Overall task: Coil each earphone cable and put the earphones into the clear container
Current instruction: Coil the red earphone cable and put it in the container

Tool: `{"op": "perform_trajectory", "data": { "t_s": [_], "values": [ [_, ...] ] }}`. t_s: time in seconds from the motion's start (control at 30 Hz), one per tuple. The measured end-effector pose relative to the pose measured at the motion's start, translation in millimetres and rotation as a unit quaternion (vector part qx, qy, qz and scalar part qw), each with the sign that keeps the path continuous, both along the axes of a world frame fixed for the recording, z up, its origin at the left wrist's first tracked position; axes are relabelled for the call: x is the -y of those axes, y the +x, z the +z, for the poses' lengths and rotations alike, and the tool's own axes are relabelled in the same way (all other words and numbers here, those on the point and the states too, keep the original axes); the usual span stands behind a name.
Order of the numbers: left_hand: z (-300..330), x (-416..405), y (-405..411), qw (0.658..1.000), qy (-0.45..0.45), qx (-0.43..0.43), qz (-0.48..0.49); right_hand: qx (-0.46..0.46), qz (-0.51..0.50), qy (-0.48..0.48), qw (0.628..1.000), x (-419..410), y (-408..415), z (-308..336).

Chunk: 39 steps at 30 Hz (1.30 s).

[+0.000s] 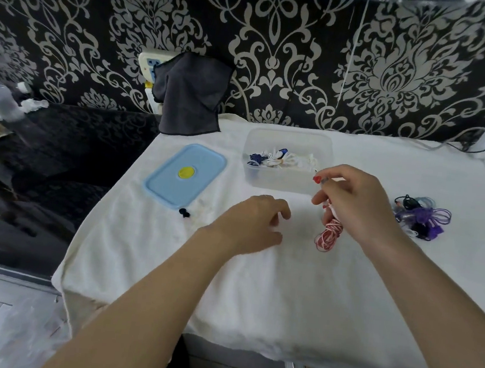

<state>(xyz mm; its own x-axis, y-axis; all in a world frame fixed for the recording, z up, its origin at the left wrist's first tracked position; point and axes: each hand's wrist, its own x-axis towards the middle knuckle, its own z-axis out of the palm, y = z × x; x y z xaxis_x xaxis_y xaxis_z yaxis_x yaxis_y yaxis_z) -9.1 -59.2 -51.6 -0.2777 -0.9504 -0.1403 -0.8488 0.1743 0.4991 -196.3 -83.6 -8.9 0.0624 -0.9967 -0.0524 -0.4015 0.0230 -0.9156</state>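
Observation:
My right hand (354,202) grips a red-and-white earphone cable (329,235) coiled into a bundle that hangs below my fingers; a red tip shows above my thumb. My left hand (254,223) hovers beside it over the white cloth, fingers loosely curled, holding nothing. The clear container (285,181) stands just beyond my hands, with blue and white coiled earphones (270,157) inside. A pile of purple, black and pale blue earphones (421,217) lies on the cloth to the right.
The container's blue lid (185,174) with a yellow dot lies to the left, two small black ear tips (184,213) near its corner. A dark cloth (190,94) hangs at the back. The white-covered table (255,287) ends at the left and front.

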Motion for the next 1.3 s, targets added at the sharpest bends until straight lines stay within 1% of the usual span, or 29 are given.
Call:
{"op": "perform_trajectory", "data": {
  "t_s": [0.07,0.13,0.2,0.23,0.33,0.4,0.47,0.53,0.63,0.7,0.8,0.87,1.1,1.3],
  "values": [
    [9,4,6,0.999,-0.013,-0.041,0.027,-0.008,-0.004,0.001,1.0,-1,-9,-1],
    [21,7,20,0.989,-0.065,-0.087,0.102,-0.005,0.001,0.004,1.0,-2,-14,-1],
    [24,6,38,0.98,-0.079,-0.085,0.16,-0.002,0.014,0.006,1.0,-4,-15,0],
    [23,4,46,0.982,-0.059,-0.067,0.167,-0.002,0.023,0.007,1.0,-5,-13,1],
    [12,-11,53,0.993,0.028,0.009,0.114,-0.006,0.045,0.004,0.999,-8,-7,5],
    [6,-18,51,0.995,0.043,0.042,0.08,-0.006,0.054,0.005,0.999,-9,-3,7],
    [5,-21,50,0.997,0.035,0.037,0.066,-0.007,0.058,0.007,0.998,-10,0,8],
    [11,-23,55,0.996,0.012,0.019,0.081,-0.009,0.063,0.007,0.998,-11,4,7],
    [21,-26,73,0.986,-0.03,-0.015,0.161,-0.007,0.068,0.014,0.998,-15,10,5],
    [26,-31,85,0.981,-0.01,-0.001,0.194,-0.009,0.085,0.025,0.996,-19,18,3],
    [26,-41,98,0.979,0.055,0.074,0.183,-0.007,0.116,0.041,0.992,-26,32,0],
    [25,-46,104,0.978,0.077,0.085,0.174,-0.007,0.131,0.043,0.99,-29,39,0],
    [16,-53,110,0.983,0.044,0.065,0.164,0.002,0.143,0.043,0.989,-35,60,1],
    [7,-49,108,0.982,0.003,0.088,0.167,0.003,0.148,0.045,0.988,-36,69,-1]
  ]
}}
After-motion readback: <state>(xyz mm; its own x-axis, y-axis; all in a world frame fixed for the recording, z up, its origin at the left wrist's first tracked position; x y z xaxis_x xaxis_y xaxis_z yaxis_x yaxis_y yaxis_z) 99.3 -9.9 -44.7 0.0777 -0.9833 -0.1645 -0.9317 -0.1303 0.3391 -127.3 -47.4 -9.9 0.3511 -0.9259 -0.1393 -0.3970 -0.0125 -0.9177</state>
